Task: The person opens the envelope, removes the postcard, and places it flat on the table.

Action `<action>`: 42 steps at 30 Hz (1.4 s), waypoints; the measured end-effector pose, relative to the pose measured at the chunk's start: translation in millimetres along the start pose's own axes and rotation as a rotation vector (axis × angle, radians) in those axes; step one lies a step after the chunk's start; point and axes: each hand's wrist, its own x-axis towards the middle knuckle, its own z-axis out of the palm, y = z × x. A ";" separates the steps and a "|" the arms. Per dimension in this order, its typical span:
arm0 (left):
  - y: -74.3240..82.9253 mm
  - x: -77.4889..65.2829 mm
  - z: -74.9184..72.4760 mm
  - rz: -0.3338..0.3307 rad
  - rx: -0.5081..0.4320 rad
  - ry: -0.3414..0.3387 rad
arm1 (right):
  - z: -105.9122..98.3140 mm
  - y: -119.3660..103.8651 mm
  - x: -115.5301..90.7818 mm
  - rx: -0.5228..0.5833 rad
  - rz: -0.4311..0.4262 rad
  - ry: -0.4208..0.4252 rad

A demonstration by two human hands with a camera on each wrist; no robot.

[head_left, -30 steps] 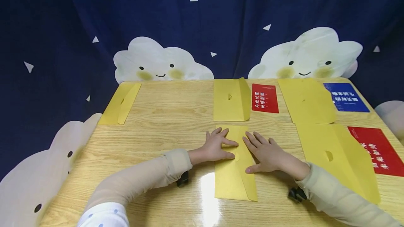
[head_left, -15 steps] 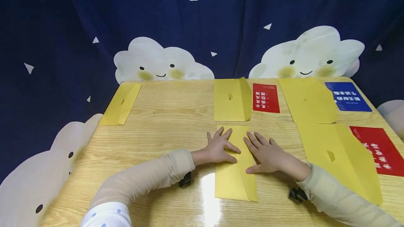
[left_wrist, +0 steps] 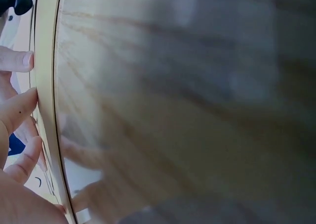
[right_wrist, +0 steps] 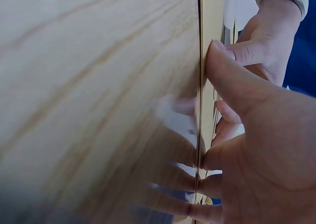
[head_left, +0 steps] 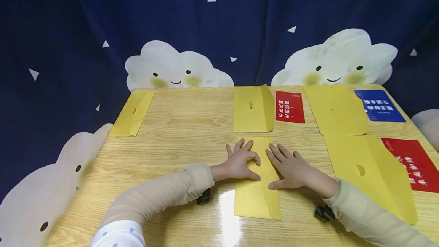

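A narrow yellow envelope (head_left: 252, 201) lies flat on the wooden table in front of the person, its folded flap along the right side. My left hand (head_left: 238, 163) rests on its upper half from the left, fingers spread, index finger bent and thumb stretched out below it. From the other side my right hand (head_left: 293, 169) lies over the right edge, fingers straight and thumb apart, nearest the flap. In the right wrist view the thumb (right_wrist: 222, 61) is at the edge of the envelope (right_wrist: 211, 16). The envelope's middle slot is hidden by the left hand.
Another yellow envelope (head_left: 248, 117) is just beyond, beside a red card (head_left: 289, 107). Two wider envelopes (head_left: 332, 106) are at the right, one above the other, with a blue card (head_left: 385, 106) and a larger red card (head_left: 423, 167). One more envelope (head_left: 127, 119) sits far left.
My left hand has slid slightly toward the person and to the right over the envelope, and its index finger has bent. My right hand keeps its place.
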 end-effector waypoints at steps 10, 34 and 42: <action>-2.2 -0.3 -0.8 0.022 -0.016 -0.001 | -0.7 -0.2 -0.3 0.002 -0.001 0.005; -12.2 -0.8 -5.3 0.118 -0.049 -0.020 | -1.0 1.7 -1.9 0.022 0.006 0.019; -12.7 -1.2 -6.2 0.128 -0.061 -0.031 | -1.4 -2.1 0.1 0.083 0.024 0.106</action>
